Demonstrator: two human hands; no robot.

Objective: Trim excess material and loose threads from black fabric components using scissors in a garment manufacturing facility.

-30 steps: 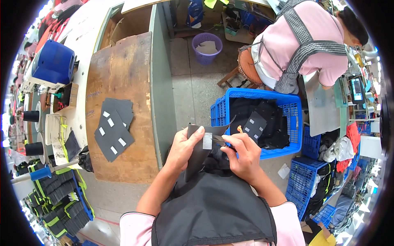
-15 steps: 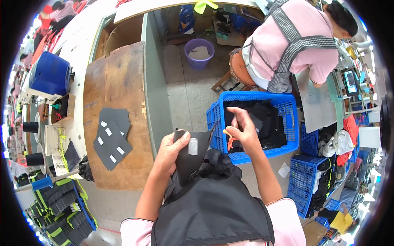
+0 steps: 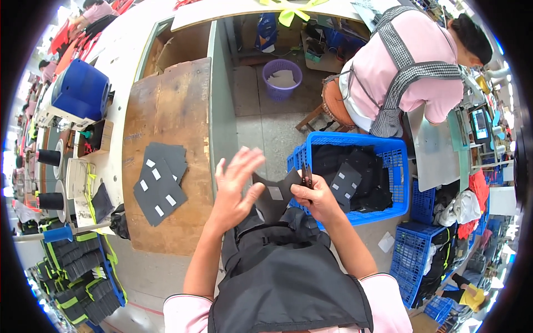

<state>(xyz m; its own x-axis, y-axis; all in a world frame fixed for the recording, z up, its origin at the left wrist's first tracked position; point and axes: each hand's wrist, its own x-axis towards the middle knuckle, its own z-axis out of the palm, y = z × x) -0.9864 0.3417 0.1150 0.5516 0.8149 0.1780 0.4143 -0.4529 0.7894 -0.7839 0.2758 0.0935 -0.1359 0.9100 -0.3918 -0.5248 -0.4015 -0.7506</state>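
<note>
My right hand [image 3: 315, 197] pinches the corner of a dark grey fabric piece [image 3: 272, 206] bearing a white patch. Out of the same hand point the two dark tips of what look like thread snips [image 3: 306, 175]. My left hand [image 3: 236, 191] is open, fingers spread, just left of the fabric piece and apart from it. Beyond my right hand, a blue plastic crate [image 3: 355, 217] contains dark pieces; one grey piece with white patches [image 3: 345, 183] lies on top. More such grey pieces [image 3: 161, 186] overlap on the wooden board to the left.
The brown wooden board [image 3: 166, 111] flanks me on the left. A purple basket [image 3: 282, 80] stands on the floor ahead. At the upper right, a co-worker in pink [image 3: 425, 44] sits on a stool. Another blue crate [image 3: 408, 255] is at right; bundled dark pieces [image 3: 83, 283] lie lower left.
My left hand has let go of the fabric piece and opened. My right hand has come in and taken its corner. A patched grey piece now shows on top in the crate; the view has shifted.
</note>
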